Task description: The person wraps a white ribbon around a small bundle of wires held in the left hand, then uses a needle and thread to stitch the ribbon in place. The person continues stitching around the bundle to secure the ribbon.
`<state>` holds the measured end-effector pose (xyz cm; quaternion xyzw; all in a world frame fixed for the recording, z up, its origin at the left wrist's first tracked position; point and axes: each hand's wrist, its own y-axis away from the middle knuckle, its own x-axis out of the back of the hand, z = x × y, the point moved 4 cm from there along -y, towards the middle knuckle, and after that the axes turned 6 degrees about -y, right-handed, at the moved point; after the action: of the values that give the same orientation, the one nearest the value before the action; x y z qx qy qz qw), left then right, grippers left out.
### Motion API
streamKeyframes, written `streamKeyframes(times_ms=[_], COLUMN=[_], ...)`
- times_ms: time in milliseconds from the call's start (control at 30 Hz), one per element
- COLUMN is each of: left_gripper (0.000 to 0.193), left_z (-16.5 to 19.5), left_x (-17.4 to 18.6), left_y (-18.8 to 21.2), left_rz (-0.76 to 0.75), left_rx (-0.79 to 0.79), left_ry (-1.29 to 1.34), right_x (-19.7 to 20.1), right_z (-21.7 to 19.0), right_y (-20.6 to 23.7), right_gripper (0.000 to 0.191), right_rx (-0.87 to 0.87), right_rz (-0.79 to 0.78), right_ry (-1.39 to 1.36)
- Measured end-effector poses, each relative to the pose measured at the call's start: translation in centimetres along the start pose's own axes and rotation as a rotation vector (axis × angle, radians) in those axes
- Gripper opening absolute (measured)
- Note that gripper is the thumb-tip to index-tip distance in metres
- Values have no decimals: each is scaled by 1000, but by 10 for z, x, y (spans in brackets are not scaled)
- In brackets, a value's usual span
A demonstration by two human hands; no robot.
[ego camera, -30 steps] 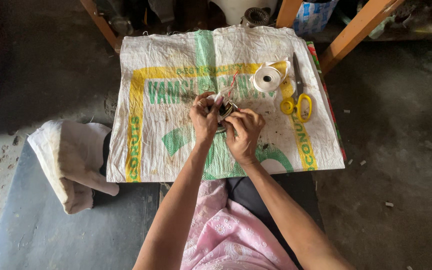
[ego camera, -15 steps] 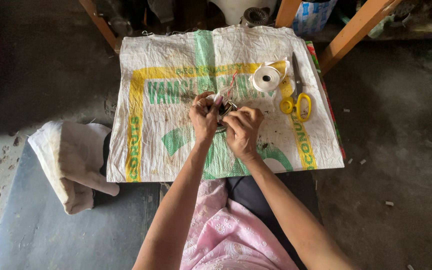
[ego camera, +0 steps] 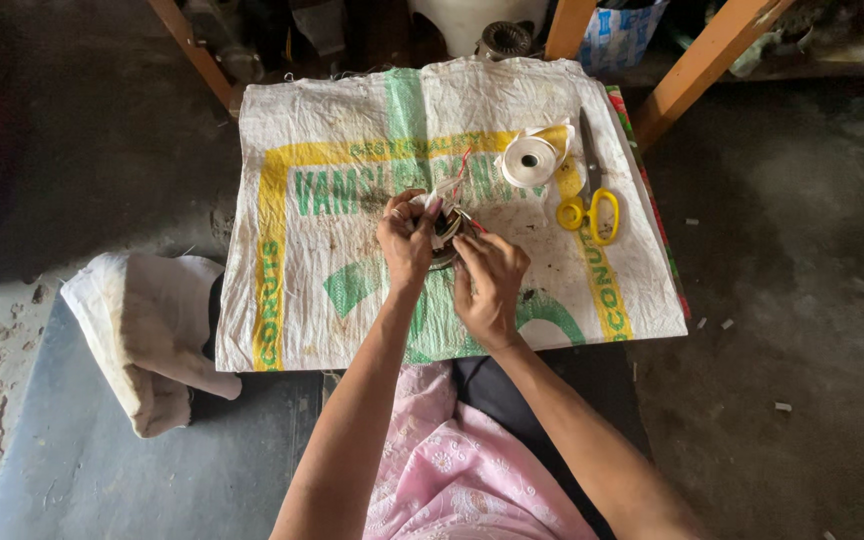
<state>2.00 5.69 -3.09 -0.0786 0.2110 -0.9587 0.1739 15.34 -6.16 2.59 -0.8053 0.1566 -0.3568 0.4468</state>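
Note:
Both of my hands hold a small dark round part (ego camera: pixel 446 228) with thin red and white wires sticking up from it, over the middle of a white woven sack (ego camera: pixel 332 270) with green and yellow print. My left hand (ego camera: pixel 405 238) grips the part from the left, fingers curled over its top. My right hand (ego camera: pixel 489 283) pinches at its right side. Most of the part is hidden by my fingers.
A roll of white tape (ego camera: pixel 530 160) and yellow-handled scissors (ego camera: pixel 589 195) lie on the sack to the right. A folded whitish cloth (ego camera: pixel 142 335) lies on the left. Orange wooden legs (ego camera: pixel 702 60) stand at the back, with dark floor around.
My hands have shifted only slightly on the round part; the fingers keep working at it. Everything else lies where it was.

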Motion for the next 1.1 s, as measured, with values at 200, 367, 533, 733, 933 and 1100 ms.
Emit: streamKeyframes(times_ms=[200,367,533,733,933,1100], left_gripper=[24,19,23,12,9,9], left_z=[1,6,-9,2,2,3], left_x=[-3,0,-6,-4,-4,-4], left_y=[2,2,3,4,4,4], left_rz=[-11,24,-18,6,-32,-21], left_rx=[137,-53,211,45,70,81], left_ry=[133,3,155,116,63,122], right_x=[-11,-19,-19,-18,-43,-65], right_z=[4,-14,17,51,66,93], right_y=[11,9,6,-43,-69,-73], right_gripper=[47,61,36,16,18,42], right_rx=[-525,-129,-271,-328,-387,-628], right_rz=[-71,-33,-87,-70,-256,-374], right_ry=[-337,-233,-252,-351,-423,-293])
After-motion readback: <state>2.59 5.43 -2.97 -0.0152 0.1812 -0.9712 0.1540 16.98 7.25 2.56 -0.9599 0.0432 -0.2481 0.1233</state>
